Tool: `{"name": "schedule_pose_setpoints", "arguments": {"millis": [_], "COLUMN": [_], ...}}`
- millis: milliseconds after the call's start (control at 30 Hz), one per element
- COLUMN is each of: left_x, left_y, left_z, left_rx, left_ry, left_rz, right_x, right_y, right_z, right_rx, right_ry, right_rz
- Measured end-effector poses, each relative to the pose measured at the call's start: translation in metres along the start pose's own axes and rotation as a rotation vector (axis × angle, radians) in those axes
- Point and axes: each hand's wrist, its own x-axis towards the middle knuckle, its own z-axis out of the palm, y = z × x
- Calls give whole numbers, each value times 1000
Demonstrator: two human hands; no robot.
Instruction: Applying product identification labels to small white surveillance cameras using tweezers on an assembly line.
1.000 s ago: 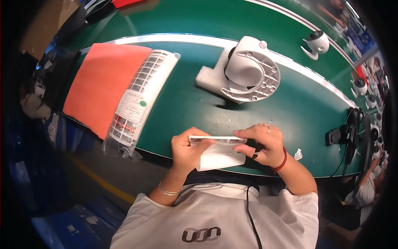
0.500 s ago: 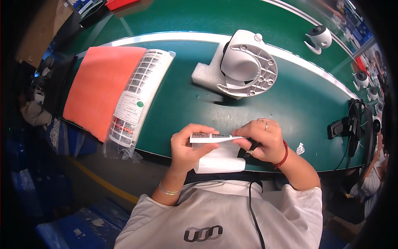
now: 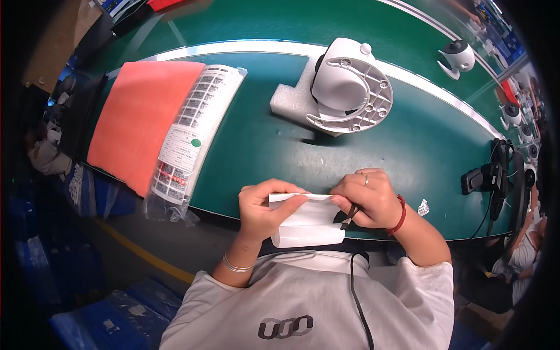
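The sheet (image 3: 309, 217), white and bent, is held over the near edge of the table (image 3: 262, 157), in front of the person's shirt (image 3: 315, 297). Its upper edge runs roughly level between the hands; its lower part curls into a rounded fold. Whether the fold touches the table cannot be determined.

The left hand (image 3: 258, 211) grips the sheet's left end, thumb on the near face, fingers behind. The right hand (image 3: 372, 199) is narrowed at the right end, thumb and forefinger pinching the upper edge. A dark item (image 3: 349, 217) projects below the right fingers; its kind is unclear.

Beyond the sheet, table surface extends up to the camera (image 3: 344, 90), which lies with its ribbed base ring facing up, against white foam (image 3: 290, 104). A scrap (image 3: 423, 207) lies to the right of the right wrist, near the table's front edge. Further right stands a black device (image 3: 493, 178).

To the left, table surface separates the left hand from a clear bag of labels (image 3: 195, 125). The bag overlaps an orange pad (image 3: 143, 116); its lower end overhangs the front edge.

A pale rail (image 3: 262, 48) bounds the table's far side. A small camera (image 3: 459, 57) stands beyond it.
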Motion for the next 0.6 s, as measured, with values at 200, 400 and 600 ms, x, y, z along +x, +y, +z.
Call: {"name": "schedule_pose_setpoints", "arguments": {"millis": [200, 400, 600], "left_x": [1, 0, 1], "left_y": [-3, -3, -3], "left_z": [1, 3, 4], "left_rx": [-65, -39, -45], "left_ry": [-46, -60, -81], "left_rz": [-13, 13, 38], "right_x": [0, -1, -3], "right_y": [-4, -4, 0], "right_z": [0, -6, -11], "right_rx": [108, 267, 481], "right_ry": [-34, -123, -194], "right_rz": [79, 200, 397]}}
